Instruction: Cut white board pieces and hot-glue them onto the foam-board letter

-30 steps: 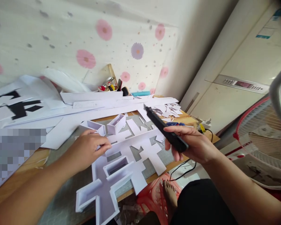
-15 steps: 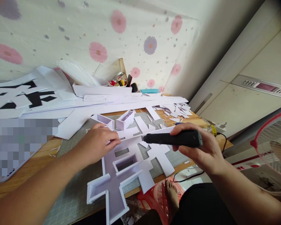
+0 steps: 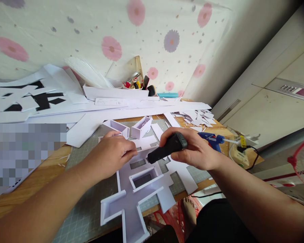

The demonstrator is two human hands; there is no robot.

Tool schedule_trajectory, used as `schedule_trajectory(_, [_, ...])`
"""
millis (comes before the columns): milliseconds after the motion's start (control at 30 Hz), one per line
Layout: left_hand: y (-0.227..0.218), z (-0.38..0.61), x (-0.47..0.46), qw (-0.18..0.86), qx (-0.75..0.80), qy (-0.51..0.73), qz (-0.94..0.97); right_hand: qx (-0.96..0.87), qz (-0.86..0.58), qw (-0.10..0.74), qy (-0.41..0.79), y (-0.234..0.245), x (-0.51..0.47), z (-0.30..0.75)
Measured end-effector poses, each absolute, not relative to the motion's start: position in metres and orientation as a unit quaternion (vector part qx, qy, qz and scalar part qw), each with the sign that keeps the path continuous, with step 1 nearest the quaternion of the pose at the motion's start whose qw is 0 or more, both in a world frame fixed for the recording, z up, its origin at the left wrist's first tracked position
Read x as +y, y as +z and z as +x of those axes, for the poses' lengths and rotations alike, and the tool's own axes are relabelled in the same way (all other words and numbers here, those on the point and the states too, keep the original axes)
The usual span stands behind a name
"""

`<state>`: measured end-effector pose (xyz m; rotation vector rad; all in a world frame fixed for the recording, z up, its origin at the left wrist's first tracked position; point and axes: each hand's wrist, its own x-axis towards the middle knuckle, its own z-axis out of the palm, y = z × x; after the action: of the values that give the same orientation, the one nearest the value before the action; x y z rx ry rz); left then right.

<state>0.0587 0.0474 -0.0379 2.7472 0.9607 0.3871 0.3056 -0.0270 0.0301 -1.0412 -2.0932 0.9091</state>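
My left hand [image 3: 115, 153] rests with curled fingers on the upper edge of a white foam-board character shape [image 3: 139, 189], which lies on a grey cutting mat [image 3: 91, 206]. My right hand [image 3: 195, 152] is wrapped round a black pen-shaped tool [image 3: 167, 147]. The tool's tip points down and to the left at the shape, right beside my left fingertips. Raised white walls stand along parts of the shape's outline.
Two small white foam boxes [image 3: 141, 127] stand behind the shape. A blue glue gun [image 3: 210, 138] lies at the right by a power strip [image 3: 239, 156]. Long white strips, offcuts [image 3: 192, 116] and a tool cup [image 3: 135, 83] fill the back. A red fan [image 3: 302, 163] stands at the right.
My right hand swung the black tool from pointing away, over to level, then down to the shape by my left fingers. The camera shifted, bringing the glue gun into view.
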Motion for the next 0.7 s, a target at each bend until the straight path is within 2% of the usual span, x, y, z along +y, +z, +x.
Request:
schedule_trajectory(167, [-0.038,0.059,0.047,0.114,0.328,0.131,0.929,-0.767,-0.445,0.344,0.308,0.020,-0.024,0.298])
schedule_trajectory(333, [-0.040,0.058,0.046,0.117,0.327,0.138,0.928,-0.776,-0.495,0.307,0.243,0.012,-0.027,0.294])
schedule_trajectory(533, [-0.040,0.058,0.046,0.128,0.328,0.150,0.924,-0.749,-0.495,0.367,0.245,0.007,-0.030,0.291])
schedule_trajectory(700, [-0.042,0.058,0.046,0.130,0.328,0.150,0.924,-0.732,-0.516,0.384,0.224,-0.001,-0.030,0.286])
